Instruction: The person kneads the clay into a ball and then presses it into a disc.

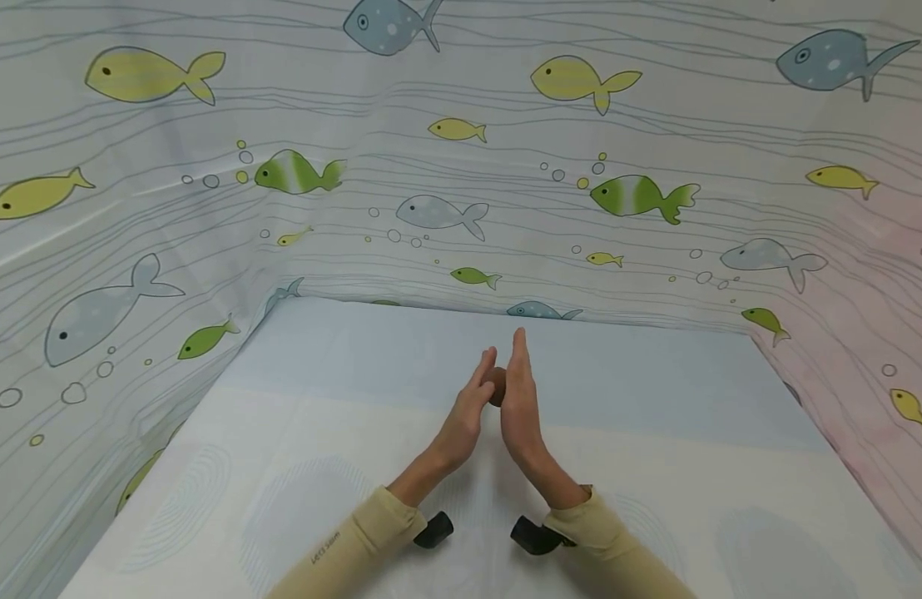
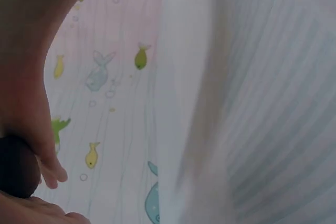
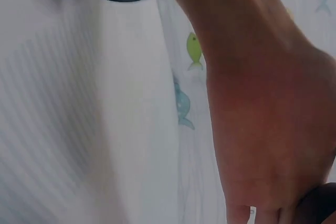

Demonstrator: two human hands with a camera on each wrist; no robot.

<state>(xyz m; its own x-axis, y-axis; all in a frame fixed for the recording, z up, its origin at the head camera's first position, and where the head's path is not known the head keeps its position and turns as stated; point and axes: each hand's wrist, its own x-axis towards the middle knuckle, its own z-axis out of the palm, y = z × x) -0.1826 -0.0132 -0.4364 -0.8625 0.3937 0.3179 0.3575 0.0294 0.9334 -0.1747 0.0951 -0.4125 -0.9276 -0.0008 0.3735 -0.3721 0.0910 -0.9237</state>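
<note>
Pressing between flat palms: left hand [image 1: 464,420] and right hand [image 1: 521,408], fingers straight toward 12 o'clock | brown lump [image 1: 496,385], probably soft clay | light, squashable, best cupped at its sides.

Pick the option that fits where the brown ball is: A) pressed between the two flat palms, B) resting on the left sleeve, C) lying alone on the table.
A: the brown ball sits between the left hand and right hand, fingers straight.
</note>
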